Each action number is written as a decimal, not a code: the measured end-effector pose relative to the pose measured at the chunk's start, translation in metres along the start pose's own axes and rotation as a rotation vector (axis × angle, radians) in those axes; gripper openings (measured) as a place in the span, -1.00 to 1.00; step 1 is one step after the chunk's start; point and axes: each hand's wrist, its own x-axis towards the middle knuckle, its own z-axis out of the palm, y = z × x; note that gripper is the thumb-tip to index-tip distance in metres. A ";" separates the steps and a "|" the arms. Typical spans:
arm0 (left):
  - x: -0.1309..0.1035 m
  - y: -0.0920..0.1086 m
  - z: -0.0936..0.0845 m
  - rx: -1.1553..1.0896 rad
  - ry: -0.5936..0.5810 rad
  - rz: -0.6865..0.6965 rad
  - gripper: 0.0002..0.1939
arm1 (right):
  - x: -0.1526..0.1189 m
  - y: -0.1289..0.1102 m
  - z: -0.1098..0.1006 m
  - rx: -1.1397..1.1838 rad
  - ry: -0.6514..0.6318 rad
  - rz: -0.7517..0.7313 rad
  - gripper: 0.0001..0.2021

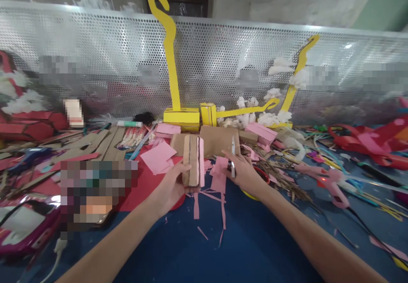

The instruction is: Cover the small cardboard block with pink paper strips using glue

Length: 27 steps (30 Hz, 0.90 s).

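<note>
My left hand (174,181) is closed around a small cardboard box (192,159), held upright with dark seams and a pink strip along its right side. My right hand (244,172) has its fingers bent around a slim silver and dark tool (233,169), whose kind I cannot make out. Beside those fingers is a piece of pink paper (219,174). Thin pink paper scraps (196,206) lie below, between the hands. Behind them rests a sheet of brown cardboard (216,140). Left of the box are pink paper sheets (158,156) on red paper (137,193).
Yellow boxes with long hooked necks (181,117) stand against a perforated metal panel (207,62). At right lies a pink glue gun (325,181) with a lit red light and a cord. Cardboard strips (95,142) cover the left side. Red paper shapes (376,142) lie far right.
</note>
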 end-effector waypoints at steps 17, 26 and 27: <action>-0.005 -0.003 0.001 0.052 -0.152 -0.061 -0.52 | -0.007 -0.059 -0.049 1.221 -0.098 0.241 -0.79; -0.013 -0.016 0.009 0.134 -0.257 -0.170 -0.26 | -0.006 -0.066 -0.035 0.976 0.055 0.151 -0.74; -0.013 -0.016 0.010 0.122 -0.270 -0.173 -0.25 | -0.006 -0.066 -0.035 0.948 0.053 0.135 -0.73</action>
